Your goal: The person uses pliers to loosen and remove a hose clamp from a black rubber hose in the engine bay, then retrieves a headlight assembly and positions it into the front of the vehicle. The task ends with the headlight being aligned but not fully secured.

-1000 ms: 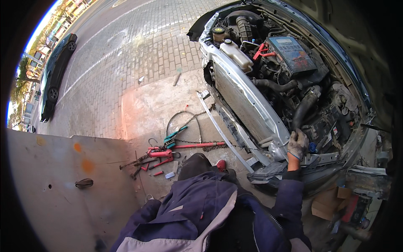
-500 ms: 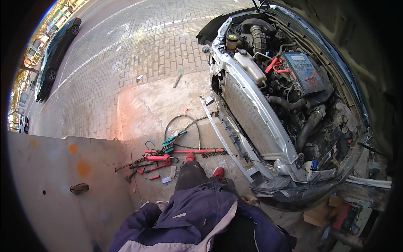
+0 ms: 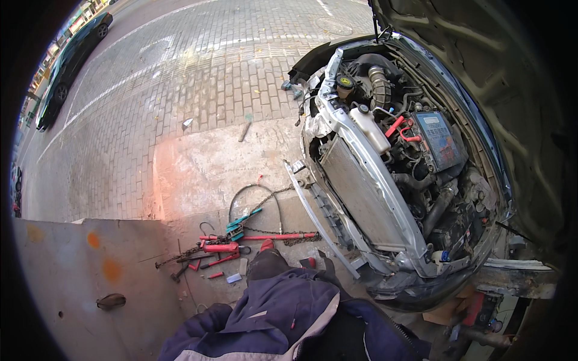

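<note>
Neither of my hands shows; my left sleeve (image 3: 195, 328) and right sleeve (image 3: 385, 334), dark blue, hang at the lower edge, and what the hands do is hidden. I stand before a car whose front is stripped to the radiator (image 3: 359, 192). Its bonnet (image 3: 475, 66) is raised over the engine bay, where a white plastic tank (image 3: 370, 129) and a dark box with a blue label (image 3: 442, 147) sit. By my red shoes (image 3: 267, 245), a red hydraulic pump (image 3: 220, 247), a teal clamp (image 3: 235, 227) and a red bar (image 3: 289, 236) lie on the ground.
A curved metal bumper beam (image 3: 316, 213) stands off the car's front. A chain (image 3: 165, 262) and a black hose (image 3: 232, 207) trail among the tools. A grey metal panel (image 3: 90, 283) rises at the left. Cardboard (image 3: 442, 313) lies under the car's right side. Another car (image 3: 69, 72) is parked farther off.
My view has turned a little up and to the right. The tools, shoes and panel sit lower in the picture, and more of the raised bonnet shows. No hand has come into sight.
</note>
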The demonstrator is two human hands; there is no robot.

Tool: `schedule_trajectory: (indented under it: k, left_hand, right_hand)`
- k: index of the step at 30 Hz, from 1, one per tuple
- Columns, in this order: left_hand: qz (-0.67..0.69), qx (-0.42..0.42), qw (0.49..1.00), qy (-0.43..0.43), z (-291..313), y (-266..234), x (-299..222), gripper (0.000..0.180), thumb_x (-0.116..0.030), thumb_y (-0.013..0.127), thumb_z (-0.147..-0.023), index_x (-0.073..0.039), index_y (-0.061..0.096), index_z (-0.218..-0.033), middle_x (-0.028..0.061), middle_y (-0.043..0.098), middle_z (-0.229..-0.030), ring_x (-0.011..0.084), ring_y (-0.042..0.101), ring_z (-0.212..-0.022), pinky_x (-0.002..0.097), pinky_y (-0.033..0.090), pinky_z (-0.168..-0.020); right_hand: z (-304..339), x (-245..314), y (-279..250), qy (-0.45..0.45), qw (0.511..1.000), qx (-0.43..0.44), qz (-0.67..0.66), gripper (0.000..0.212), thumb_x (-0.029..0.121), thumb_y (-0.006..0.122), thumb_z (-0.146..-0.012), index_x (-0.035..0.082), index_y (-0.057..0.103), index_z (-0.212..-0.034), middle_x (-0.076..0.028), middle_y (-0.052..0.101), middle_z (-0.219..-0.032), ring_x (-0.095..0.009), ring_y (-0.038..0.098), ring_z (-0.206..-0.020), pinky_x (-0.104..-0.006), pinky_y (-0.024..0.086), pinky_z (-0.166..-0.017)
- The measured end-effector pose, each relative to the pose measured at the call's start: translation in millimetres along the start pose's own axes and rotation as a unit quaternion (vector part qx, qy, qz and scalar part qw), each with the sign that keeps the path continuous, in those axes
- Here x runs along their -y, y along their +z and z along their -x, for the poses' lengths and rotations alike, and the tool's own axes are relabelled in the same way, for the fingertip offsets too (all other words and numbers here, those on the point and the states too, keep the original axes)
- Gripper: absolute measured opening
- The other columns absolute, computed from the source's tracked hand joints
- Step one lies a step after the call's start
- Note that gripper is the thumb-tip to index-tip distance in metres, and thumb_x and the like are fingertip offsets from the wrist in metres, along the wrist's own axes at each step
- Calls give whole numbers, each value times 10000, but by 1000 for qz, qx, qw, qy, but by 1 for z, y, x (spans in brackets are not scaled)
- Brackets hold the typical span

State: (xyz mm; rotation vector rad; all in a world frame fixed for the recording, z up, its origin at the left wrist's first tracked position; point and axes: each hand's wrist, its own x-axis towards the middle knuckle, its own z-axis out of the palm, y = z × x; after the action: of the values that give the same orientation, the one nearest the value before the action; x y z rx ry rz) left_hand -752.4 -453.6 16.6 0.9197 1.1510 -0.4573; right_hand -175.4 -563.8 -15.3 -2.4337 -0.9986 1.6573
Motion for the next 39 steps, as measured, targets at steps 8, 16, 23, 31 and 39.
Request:
schedule_trajectory:
  k: [8,16,23,31,39]
  left_hand:
    - [25,8,1000,4,27,-21,12,456,-289,791,-965,-30,783,-1339,95,829,-1169,181,750,-1062,356,583,-966]
    - [56,11,998,5,44,-14,19,452,-251,816,-950,-17,783,-1335,82,832,-1156,164,747,-1040,345,586,-952]
    - [89,-2,996,21,48,15,14,452,-218,838,-936,-6,783,-1331,70,834,-1144,149,745,-1020,336,589,-940]
    - [237,-63,968,50,45,150,8,454,-179,863,-921,7,783,-1327,56,837,-1131,131,742,-997,325,593,-926]
    - [574,-146,799,102,-16,433,49,441,-68,810,-975,43,730,-1394,79,800,-1270,153,716,-1136,333,557,-1048]
  right_hand:
    - [-6,37,-8,6,1000,7,13,233,141,664,-979,35,815,-1120,-208,800,-1044,-364,783,-989,-428,598,-897]
    - [-4,55,-29,-10,999,4,32,239,127,653,-969,41,819,-1118,-205,805,-1054,-357,787,-1003,-422,602,-908]
    - [-12,57,-48,-32,996,26,73,247,116,644,-959,47,822,-1117,-201,809,-1063,-351,790,-1015,-417,604,-918]
    - [-29,105,-124,-124,946,149,261,259,102,634,-949,53,826,-1114,-198,814,-1073,-344,794,-1029,-410,608,-930]
    - [-120,178,-165,-284,860,205,371,323,17,576,-912,34,824,-1117,-206,824,-1027,-337,810,-960,-413,631,-896]
